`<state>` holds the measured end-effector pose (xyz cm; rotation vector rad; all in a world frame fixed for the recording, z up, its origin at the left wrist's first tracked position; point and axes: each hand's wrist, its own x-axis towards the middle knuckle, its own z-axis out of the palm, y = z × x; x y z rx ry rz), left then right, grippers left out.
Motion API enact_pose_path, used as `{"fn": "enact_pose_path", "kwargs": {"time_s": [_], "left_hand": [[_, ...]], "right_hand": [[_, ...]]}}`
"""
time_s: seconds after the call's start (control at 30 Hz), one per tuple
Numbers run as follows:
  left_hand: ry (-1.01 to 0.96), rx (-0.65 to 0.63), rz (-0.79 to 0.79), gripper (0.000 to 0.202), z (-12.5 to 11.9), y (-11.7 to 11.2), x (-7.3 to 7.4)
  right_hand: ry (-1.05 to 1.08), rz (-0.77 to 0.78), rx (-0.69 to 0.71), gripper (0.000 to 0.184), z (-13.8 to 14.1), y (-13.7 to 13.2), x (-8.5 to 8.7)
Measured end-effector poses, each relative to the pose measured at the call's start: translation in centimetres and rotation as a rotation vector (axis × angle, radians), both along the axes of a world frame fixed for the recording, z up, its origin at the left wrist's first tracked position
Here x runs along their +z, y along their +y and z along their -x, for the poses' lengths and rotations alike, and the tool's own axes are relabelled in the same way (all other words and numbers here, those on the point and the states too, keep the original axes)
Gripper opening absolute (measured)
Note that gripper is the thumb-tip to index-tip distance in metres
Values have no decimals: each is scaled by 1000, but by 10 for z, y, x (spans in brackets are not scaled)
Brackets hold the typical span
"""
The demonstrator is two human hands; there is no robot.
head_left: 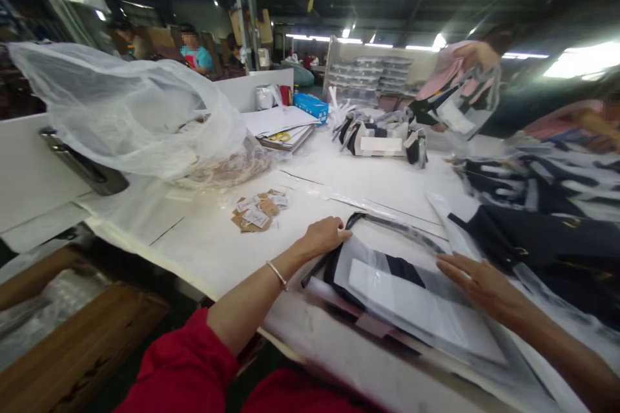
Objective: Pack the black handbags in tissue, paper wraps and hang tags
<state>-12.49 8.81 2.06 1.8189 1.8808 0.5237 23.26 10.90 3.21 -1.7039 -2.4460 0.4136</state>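
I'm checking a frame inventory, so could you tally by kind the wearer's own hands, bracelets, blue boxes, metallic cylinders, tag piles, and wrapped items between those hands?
Own hands: 2 (left hand, right hand)
Bracelet: 1
Blue box: 1
Metallic cylinder: 1
Tag pile: 1
Wrapped item between the hands: 1
Total: 7

A black bag (pixel 405 271) lies flat at the near edge of the white table (pixel 314 187), partly covered by translucent plastic (pixel 358 250). A pale rectangular panel (pixel 426 313) shows across its face; a film-wrapped strap (pixel 398 228) curves along its far side.
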Motion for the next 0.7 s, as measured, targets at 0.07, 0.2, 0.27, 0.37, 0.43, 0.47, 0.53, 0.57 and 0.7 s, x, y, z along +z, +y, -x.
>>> {"fn": "enact_pose_path", "kwargs": {"time_s": [0.07,0.2,0.27,0.37,0.43,0.47,0.53,0.57,0.7], "left_hand": [[45,23,-75,27,30,-10,7],[190,152,-183,27,103,-28,17],[263,211,-197,24,133,-38,16],[338,282,-180,22,158,-58,3],[356,307,-167,23,164,-69,-9],[357,319,-165,23,166,-72,-15],[351,343,-169,24,168,-74,-23],[343,356,-174,23,170,-74,-26],[274,391,-218,19,176,-67,-25]], "right_hand": [[104,-150,22,54,11,-18,9],[317,-343,302,34,72,-81,33],[416,-331,525,31,110,-109,32],[565,-267,899,31,161,-139,5],[628,-269,1025,21,186,-151,-24],[640,-266,1046,20,195,-155,-38],[636,-226,1047,25,208,-158,-60],[631,-195,1051,27,211,-157,-68],[646,-98,1065,22,210,-150,-76]]}}
